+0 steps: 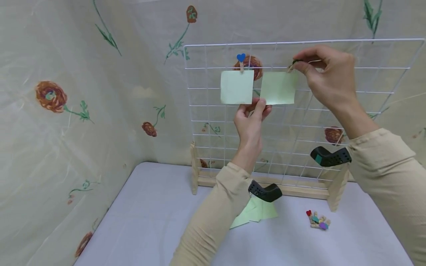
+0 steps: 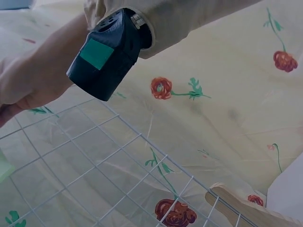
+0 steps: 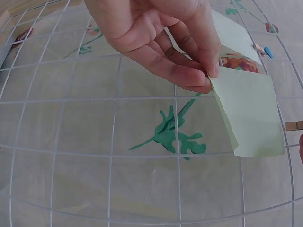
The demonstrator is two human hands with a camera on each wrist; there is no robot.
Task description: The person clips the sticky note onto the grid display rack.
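My left hand pinches the lower left corner of a pale green paper note between thumb and fingers. The note lies against the white wire grid. At its upper right corner my right hand pinches a small wooden clothespin with a dark top. In the right wrist view, the clothespin is near the note's edge, and my left fingers grip the corner. To the left, another pale note hangs from a clothespin with a blue heart.
Several loose green notes lie on the white table, partly behind my left sleeve. A small pile of clothespins with coloured tops lies to the right. Wooden feet hold up the grid. A flowered sheet hangs behind.
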